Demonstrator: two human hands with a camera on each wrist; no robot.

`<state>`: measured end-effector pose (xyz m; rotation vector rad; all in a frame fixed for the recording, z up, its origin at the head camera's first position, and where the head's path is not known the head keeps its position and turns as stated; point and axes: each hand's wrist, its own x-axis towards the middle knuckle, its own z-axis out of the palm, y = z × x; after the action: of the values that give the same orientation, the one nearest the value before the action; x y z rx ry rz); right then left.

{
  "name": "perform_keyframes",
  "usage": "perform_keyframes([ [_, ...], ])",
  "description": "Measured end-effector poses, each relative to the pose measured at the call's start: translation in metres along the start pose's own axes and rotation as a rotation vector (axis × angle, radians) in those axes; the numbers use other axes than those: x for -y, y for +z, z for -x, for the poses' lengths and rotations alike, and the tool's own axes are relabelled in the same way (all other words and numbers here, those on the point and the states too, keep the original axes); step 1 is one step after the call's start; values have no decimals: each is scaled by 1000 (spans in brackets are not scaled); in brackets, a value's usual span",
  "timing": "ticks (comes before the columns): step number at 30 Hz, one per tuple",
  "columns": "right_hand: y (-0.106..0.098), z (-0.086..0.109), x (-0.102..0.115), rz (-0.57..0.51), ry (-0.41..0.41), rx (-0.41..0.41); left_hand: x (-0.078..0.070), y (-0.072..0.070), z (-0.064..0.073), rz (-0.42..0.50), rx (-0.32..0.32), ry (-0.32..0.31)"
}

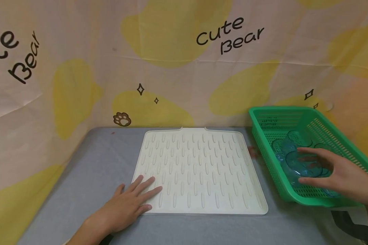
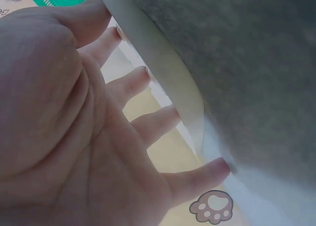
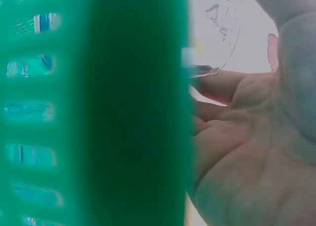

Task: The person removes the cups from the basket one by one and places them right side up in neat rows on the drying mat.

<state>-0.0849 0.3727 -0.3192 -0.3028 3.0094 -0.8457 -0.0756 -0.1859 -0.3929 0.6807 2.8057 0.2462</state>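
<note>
My left hand (image 1: 127,207) lies with spread, straight fingers on the front left corner of a white drying tray (image 1: 199,211), which has rows of raised oval ridges. The left wrist view shows its fingertips along the tray's pale edge (image 2: 163,63). Over the green plastic basket (image 1: 273,177) on the right, my right hand (image 1: 340,172) has its thumb and fingers spread apart beside the rim of a clear bluish glass (image 1: 303,165). Part of a clear rim (image 3: 232,48) shows by the fingers in the right wrist view, where the basket wall hides the fingertips.
Several more clear bluish glasses, among them one at the back (image 1: 299,137), stand or lie in the basket. Tray and basket sit on a grey cloth-covered table (image 1: 95,177). A patterned curtain (image 1: 171,75) closes off the back and the left side.
</note>
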Motion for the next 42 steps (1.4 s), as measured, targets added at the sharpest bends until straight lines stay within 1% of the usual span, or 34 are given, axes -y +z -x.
perform_keyframes([
  [1, 0, 0, 1, 7, 6, -1, 0, 0, 0, -2, -3, 2],
  [3, 1, 0, 1, -3, -7, -11, 1, 0, 1, -8, -12, 7],
  [7, 3, 0, -1, -85, -56, -32, 1, 1, 1, -11, -19, 14],
  [9, 4, -1, -2, -128, -73, -21, 1, 1, 1, -11, -17, 14],
  [13, 5, -1, -3, -171, -64, -2, 1, 2, 1, -10, -14, 11],
  [15, 5, -2, -3, -178, -53, 8, 1, 2, 1, -12, -18, 12],
  [18, 4, -1, -3, -157, -29, 11, 2, 2, 1, -25, -34, 21],
  [22, 2, 0, -2, -117, -36, 5, 3, 1, 2, -44, -62, 46],
  [24, 2, 0, -2, -105, -51, -1, 4, 0, 3, -39, -58, 60],
  [27, 3, 1, -1, -106, -65, -10, 8, -2, 2, -23, -28, 82],
  [29, 4, 0, -1, -103, -66, -25, 11, -4, 3, -1, 4, 91],
  [32, 4, -1, 1, -127, -54, -58, 14, -6, 4, 15, 29, 109],
  [35, 5, -2, 5, -165, -40, -104, 16, -7, 5, 22, 30, 125],
  [39, 4, -2, 5, -223, -88, -161, 16, -9, 5, 37, 23, 136],
  [41, 4, -3, 4, -238, -115, -167, 16, -8, 5, 46, 21, 137],
  [42, 4, -3, 5, -237, -111, -172, 16, -8, 5, 49, 18, 137],
])
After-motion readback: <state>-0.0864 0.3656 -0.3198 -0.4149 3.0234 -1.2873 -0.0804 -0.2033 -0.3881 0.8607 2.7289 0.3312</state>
